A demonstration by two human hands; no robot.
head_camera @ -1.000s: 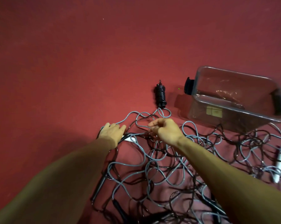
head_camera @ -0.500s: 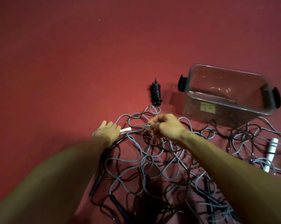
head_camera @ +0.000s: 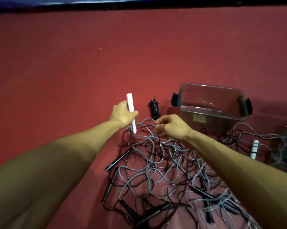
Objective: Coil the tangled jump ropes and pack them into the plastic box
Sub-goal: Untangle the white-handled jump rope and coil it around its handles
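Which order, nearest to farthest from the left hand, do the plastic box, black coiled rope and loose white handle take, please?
1. Black coiled rope, beside the left hand.
2. Plastic box, farther right.
3. Loose white handle, far right.

The left hand (head_camera: 123, 113) covers the middle of the white handle (head_camera: 130, 103), and the curled fingers (head_camera: 159, 121) of the right hand (head_camera: 173, 127) dip into the tangled ropes (head_camera: 156, 164), so I cannot tell whether they pinch a cord. Both forearms hide parts of the tangle, which is cut off at the bottom and right picture edges and is blurred around the second white handle (head_camera: 254, 148), toward the right side of the floor (head_camera: 73, 71). The label (head_camera: 199, 119) on the plastic box (head_camera: 205, 87) is too small to read.
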